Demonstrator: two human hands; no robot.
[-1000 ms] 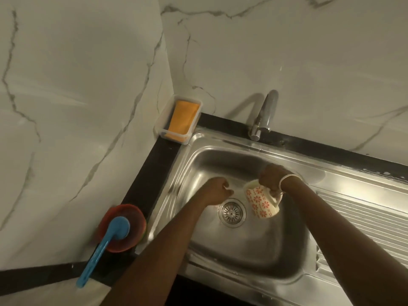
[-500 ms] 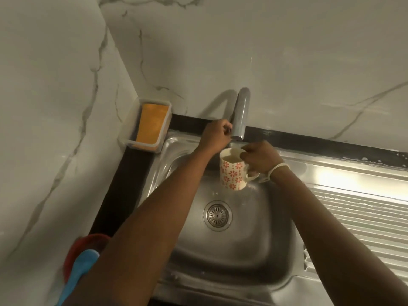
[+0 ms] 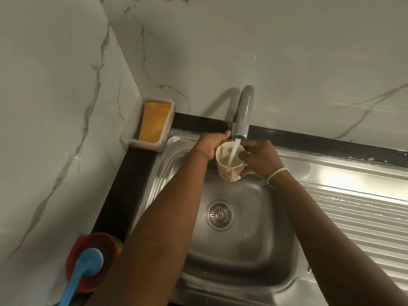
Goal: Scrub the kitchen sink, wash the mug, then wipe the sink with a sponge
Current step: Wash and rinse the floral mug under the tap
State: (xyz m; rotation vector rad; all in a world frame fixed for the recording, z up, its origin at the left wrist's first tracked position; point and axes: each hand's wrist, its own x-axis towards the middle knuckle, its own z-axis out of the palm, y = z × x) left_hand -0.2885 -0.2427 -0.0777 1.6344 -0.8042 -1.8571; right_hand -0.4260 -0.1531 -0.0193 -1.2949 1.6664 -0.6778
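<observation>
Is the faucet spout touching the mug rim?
Apart. The head view shows the faucet ending above the mug, water falling through the gap.

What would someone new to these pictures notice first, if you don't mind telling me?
The water stream running from the tap into the patterned mug, held upright over the steel sink by the right hand, with the left hand at the tap's base. Next, the orange sponge in its clear tray in the back-left corner.
</observation>
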